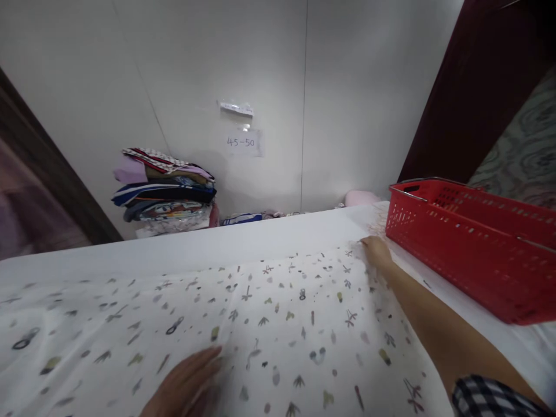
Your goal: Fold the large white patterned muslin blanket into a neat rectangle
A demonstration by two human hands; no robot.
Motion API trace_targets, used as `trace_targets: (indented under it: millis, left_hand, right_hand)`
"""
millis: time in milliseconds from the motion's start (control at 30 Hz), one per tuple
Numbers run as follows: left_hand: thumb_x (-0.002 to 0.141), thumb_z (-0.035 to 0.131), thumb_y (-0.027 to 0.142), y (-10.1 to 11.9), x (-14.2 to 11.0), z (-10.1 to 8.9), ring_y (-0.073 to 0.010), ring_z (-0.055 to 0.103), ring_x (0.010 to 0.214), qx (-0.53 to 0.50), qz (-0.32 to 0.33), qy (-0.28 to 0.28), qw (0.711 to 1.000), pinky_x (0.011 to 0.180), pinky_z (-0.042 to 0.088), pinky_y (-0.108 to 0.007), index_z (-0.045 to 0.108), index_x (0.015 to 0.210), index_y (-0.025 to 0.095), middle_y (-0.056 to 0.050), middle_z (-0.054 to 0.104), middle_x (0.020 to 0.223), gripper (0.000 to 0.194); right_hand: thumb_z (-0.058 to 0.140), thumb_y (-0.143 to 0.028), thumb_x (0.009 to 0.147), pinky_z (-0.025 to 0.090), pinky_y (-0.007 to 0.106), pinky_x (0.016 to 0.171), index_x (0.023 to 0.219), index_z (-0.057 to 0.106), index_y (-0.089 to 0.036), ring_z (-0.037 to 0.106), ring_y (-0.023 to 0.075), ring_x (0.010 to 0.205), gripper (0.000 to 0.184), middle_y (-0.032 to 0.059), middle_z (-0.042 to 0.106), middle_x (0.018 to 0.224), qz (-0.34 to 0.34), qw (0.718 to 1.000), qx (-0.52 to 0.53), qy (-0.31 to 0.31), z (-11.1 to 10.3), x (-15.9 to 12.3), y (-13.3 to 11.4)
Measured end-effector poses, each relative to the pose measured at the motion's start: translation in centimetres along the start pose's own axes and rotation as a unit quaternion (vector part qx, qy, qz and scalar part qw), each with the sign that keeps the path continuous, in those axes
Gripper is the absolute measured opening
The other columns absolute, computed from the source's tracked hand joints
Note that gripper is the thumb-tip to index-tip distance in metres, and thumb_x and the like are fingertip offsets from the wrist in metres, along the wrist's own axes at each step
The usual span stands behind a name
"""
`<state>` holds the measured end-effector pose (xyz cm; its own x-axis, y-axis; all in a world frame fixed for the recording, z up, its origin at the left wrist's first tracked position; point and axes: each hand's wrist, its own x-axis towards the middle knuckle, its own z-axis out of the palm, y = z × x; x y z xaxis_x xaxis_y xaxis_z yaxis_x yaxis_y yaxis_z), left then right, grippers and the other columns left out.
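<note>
A white cloth point(282, 324) printed with small plants, beetles and dragonflies lies spread over the near part of the white table point(260, 240). At its far right corner is my right hand point(376, 252), its fingers closed on the edge of the cloth. My left hand point(186, 379) rests low over the middle of the cloth, fingers stretched out and slightly blurred, holding nothing. Light creases run through the cloth on the left side.
On the right stands a red plastic basket point(456, 255) with metal handles, close to my right forearm. Behind the table's far edge sits a stack of folded clothes point(167, 191). A paper label point(243, 143) reading "45-50" is stuck on the wall. A pink object point(361, 198) shows beyond the edge.
</note>
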<state>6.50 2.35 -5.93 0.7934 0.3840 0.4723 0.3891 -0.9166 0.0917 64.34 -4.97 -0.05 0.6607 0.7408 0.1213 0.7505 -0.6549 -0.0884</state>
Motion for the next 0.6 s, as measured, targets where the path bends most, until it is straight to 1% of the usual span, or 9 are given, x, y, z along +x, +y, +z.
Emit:
trace_targets:
  millis: [67,100,167,233,333,400,467,533,600]
  left_hand:
    - [0.085,0.048,0.037,0.1,3.2,-0.8,-0.0193,0.053,0.115,-0.007,-0.021,-0.003,1.0,0.092,0.05,-0.033,0.051,0.124,0.036,0.002,0.054,0.129,0.039]
    - [0.085,0.048,0.037,-0.1,4.9,-0.9,-0.0185,0.054,0.114,-0.013,-0.027,-0.015,0.999,0.092,0.05,-0.032,0.053,0.121,0.035,0.002,0.055,0.127,0.036]
    - [0.087,0.043,0.038,-0.7,8.4,-0.6,-0.0184,0.054,0.114,-0.029,-0.051,-0.047,0.997,0.093,0.05,-0.032,0.057,0.117,0.03,0.0,0.057,0.126,0.034]
    - [0.088,0.038,0.038,-1.8,11.7,0.5,-0.02,0.054,0.113,-0.033,-0.094,-0.085,0.991,0.094,0.049,-0.036,0.06,0.115,0.026,-0.002,0.057,0.125,0.036]
    - [0.088,0.034,0.031,-3.6,15.7,2.8,-0.0211,0.053,0.113,-0.031,-0.129,-0.105,0.986,0.098,0.045,-0.039,0.061,0.114,0.019,-0.006,0.059,0.123,0.039]
    - [0.087,0.033,0.026,-4.3,17.8,4.3,-0.0211,0.051,0.115,-0.017,-0.137,-0.12,0.983,0.1,0.041,-0.039,0.06,0.115,0.016,-0.008,0.058,0.124,0.04]
    - [0.088,0.032,0.022,-4.6,19.4,5.5,-0.0211,0.05,0.115,0.003,-0.137,-0.139,0.981,0.1,0.04,-0.038,0.059,0.116,0.015,-0.009,0.056,0.125,0.04]
    - [0.088,0.031,0.018,-4.7,20.4,6.4,-0.0219,0.05,0.114,0.027,-0.133,-0.153,0.979,0.098,0.04,-0.038,0.058,0.117,0.015,-0.009,0.056,0.124,0.039]
    - [0.088,0.031,0.017,-4.7,21.1,7.0,-0.023,0.05,0.111,0.05,-0.131,-0.155,0.978,0.094,0.039,-0.04,0.058,0.115,0.017,-0.009,0.058,0.12,0.039]
  right_hand:
    - [0.039,-0.021,0.087,0.039,0.022,0.087,0.113,0.063,-0.024,0.054,0.0161,0.106,0.035,0.0041,0.062,0.115,-0.05,0.998,0.007,-0.035,0.3,0.8,-2.3]
    - [0.041,-0.021,0.086,0.04,0.022,0.084,0.112,0.064,-0.024,0.056,0.0161,0.103,0.034,0.0036,0.063,0.113,-0.067,0.996,0.006,-0.052,0.6,1.2,-3.4]
    - [0.045,-0.018,0.083,0.041,0.023,0.081,0.109,0.065,-0.024,0.057,0.0176,0.101,0.034,0.0046,0.064,0.111,-0.091,0.993,-0.002,-0.079,1.2,1.8,-5.0]
    - [0.045,-0.015,0.081,0.041,0.025,0.077,0.106,0.066,-0.023,0.057,0.0196,0.099,0.033,0.007,0.062,0.111,-0.104,0.99,-0.015,-0.095,1.7,2.2,-6.0]
    - [0.045,-0.014,0.081,0.041,0.026,0.072,0.101,0.066,-0.02,0.059,0.021,0.093,0.03,0.0102,0.062,0.107,-0.108,0.988,-0.033,-0.105,1.9,2.3,-6.6]
    - [0.044,-0.015,0.082,0.041,0.027,0.071,0.1,0.065,-0.02,0.059,0.0209,0.09,0.028,0.011,0.062,0.104,-0.105,0.988,-0.041,-0.104,1.9,2.2,-6.6]
    - [0.042,-0.017,0.084,0.04,0.028,0.071,0.1,0.063,-0.02,0.059,0.0207,0.089,0.027,0.0112,0.062,0.103,-0.099,0.989,-0.047,-0.1,1.9,1.9,-6.5]
    - [0.04,-0.017,0.085,0.04,0.027,0.07,0.101,0.06,-0.02,0.059,0.0203,0.088,0.026,0.0108,0.063,0.101,-0.087,0.99,-0.048,-0.098,1.9,1.7,-6.5]
    - [0.038,-0.019,0.086,0.04,0.027,0.068,0.104,0.058,-0.02,0.06,0.02,0.085,0.026,0.0104,0.064,0.098,-0.067,0.992,-0.046,-0.095,1.7,1.7,-6.5]
